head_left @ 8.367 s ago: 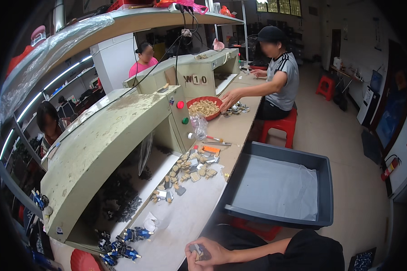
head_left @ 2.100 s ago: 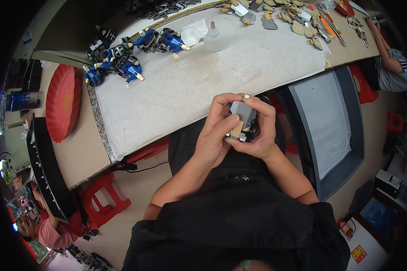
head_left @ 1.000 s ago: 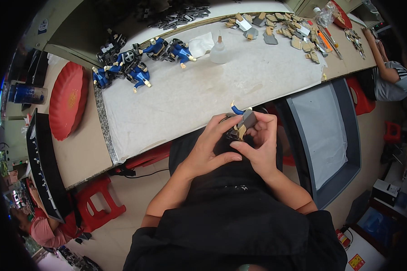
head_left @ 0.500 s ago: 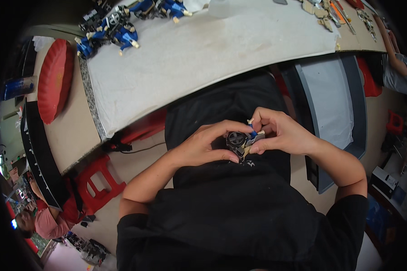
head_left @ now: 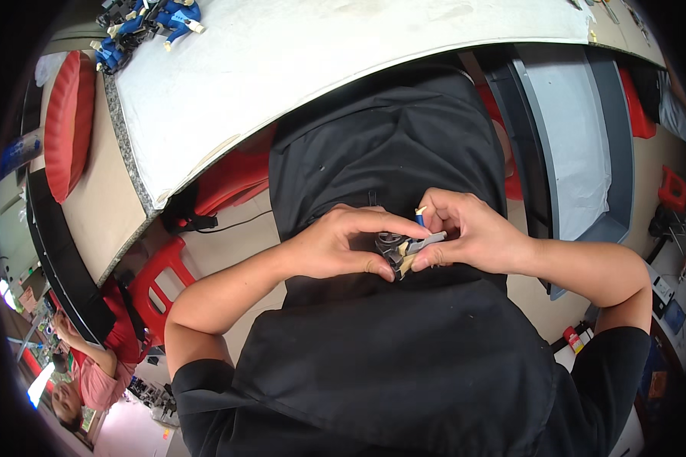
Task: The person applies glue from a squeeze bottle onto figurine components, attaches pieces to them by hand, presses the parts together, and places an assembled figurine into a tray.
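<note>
Above my lap, both hands grip a small toy figure (head_left: 394, 245) with dark grey, cream and blue parts. My left hand (head_left: 329, 242) pinches its dark side, where a round wheel-like part shows, with the thumb below and the forefinger along the top. At the other side, the fingers and thumb of my right hand (head_left: 472, 232) close on the cream and grey parts. A short blue limb (head_left: 419, 218) with a cream end sticks up beside my right fingertips. My fingers hide much of the figure.
Ahead lies a white-covered table (head_left: 320, 61), with several blue-and-black toy figures (head_left: 149, 27) at its far left. A red fluted tray (head_left: 68, 126) stands at the left. To the right is a grey bin (head_left: 621, 152). Another person (head_left: 99, 377) is at lower left, near a red stool (head_left: 160, 282).
The view has shifted, so the table sits higher in the picture. The toy figure has turned slightly in my hands, its round part now tilted; both hands keep hold of it.
</note>
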Demonstrator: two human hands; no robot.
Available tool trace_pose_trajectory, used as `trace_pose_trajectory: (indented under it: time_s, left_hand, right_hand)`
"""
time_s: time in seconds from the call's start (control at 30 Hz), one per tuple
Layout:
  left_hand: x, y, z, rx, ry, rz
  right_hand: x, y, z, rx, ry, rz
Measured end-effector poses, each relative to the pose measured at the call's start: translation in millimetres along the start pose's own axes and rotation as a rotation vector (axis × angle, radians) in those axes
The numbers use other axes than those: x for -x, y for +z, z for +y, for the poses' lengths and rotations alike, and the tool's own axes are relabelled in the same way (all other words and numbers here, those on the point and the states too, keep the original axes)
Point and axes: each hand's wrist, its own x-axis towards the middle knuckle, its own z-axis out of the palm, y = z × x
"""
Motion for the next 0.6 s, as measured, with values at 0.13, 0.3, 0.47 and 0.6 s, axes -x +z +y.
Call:
trace_pose_trajectory:
  time_s: [0.13,0.3,0.47,0.6]
  left_hand:
    - [1.1,3.1,-6.0,0.144,0.008,0.024]
    - [1.3,2.2,-4.0,0.181,-0.021,0.018]
    - [0.2,1.1,0.1,0.221,-0.091,0.03]
    - [-2.7,-2.1,4.2,0.364,-0.095,0.037]
  right_hand:
    - [-2.4,-0.1,1.5,-0.059,0.082,-0.019]
    - [-4.9,-0.8,-3.0,-0.085,0.153,-0.056]
    - [-9.1,-5.9,-3.7,-0.125,0.183,-0.074]
    - [-10.6,-8.0,-4.4,-0.129,0.144,-0.068]
